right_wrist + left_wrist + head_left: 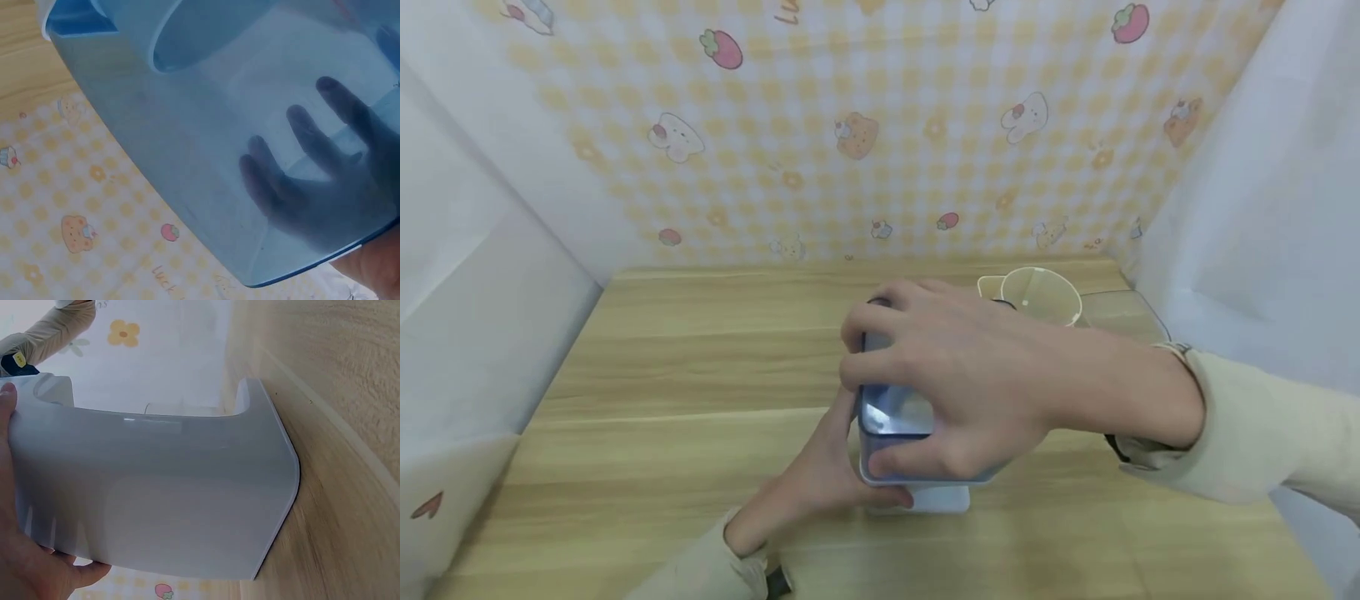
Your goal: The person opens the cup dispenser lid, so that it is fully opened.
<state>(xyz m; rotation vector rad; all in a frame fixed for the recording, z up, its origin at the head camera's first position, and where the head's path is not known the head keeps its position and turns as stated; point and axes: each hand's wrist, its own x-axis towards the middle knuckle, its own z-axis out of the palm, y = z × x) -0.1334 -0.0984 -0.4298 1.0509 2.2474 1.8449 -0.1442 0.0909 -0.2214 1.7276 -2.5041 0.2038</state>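
A white, smoothly curved appliance body [156, 481] stands on the wooden table, filling much of the left wrist view. Above its visible foot in the head view is a translucent blue tank [895, 408] with a dark rim. My right hand [955, 375] reaches over the top and grips the tank, fingers bent over the far left side and thumb at the front. Through the blue wall [187, 156], those fingers show as dark shapes in the right wrist view. My left hand [831, 462] holds the body from the left; part of its grip is hidden.
Behind the right hand stands a clear cup [1041, 292] with a handle. Beside it is a transparent flat piece [1123, 312] near the table's back right corner. A patterned yellow-checked cloth [857, 183] hangs behind the table [685, 367], with white cloth at both sides.
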